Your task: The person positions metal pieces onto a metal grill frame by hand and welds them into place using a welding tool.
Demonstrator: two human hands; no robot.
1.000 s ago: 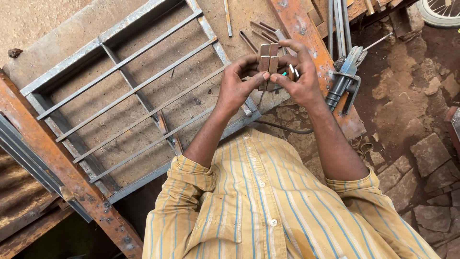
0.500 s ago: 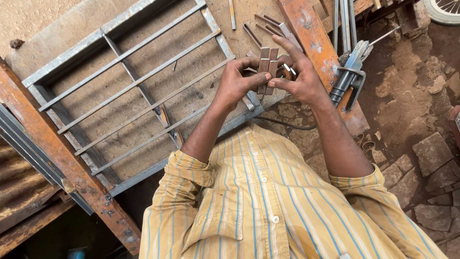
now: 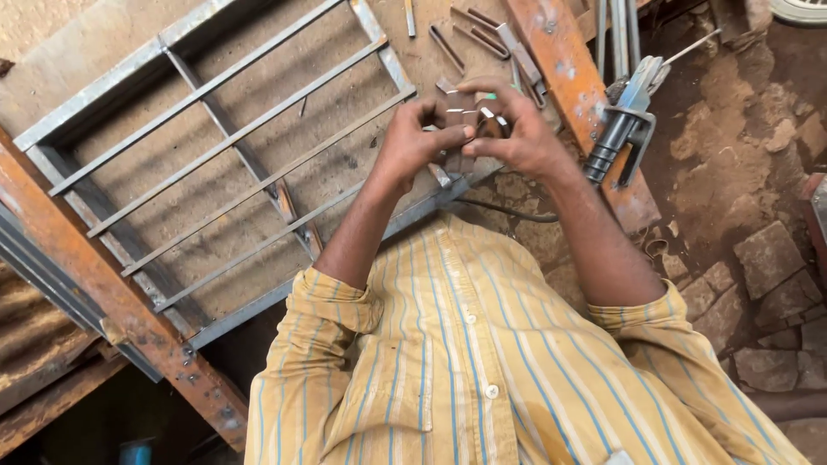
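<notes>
Both of my hands are raised together over the corner of a grey metal grille frame (image 3: 215,146). My left hand (image 3: 412,142) and my right hand (image 3: 517,133) pinch a small bundle of short flat metal pieces (image 3: 461,120) between their fingertips. The pieces stand roughly upright and are partly hidden by my fingers. My yellow striped shirt fills the lower part of the head view.
A rusty orange steel beam (image 3: 573,95) runs behind my right hand, with a grey clamp-like tool (image 3: 622,125) beside it. Several loose bent metal strips (image 3: 482,26) lie past the frame. Another rusty beam (image 3: 112,301) crosses at the left. Rough stone ground (image 3: 758,258) lies right.
My hands have closed in more tightly around the metal pieces and shifted slightly. The view has drifted a little, so the frame and beams sit differently in the picture.
</notes>
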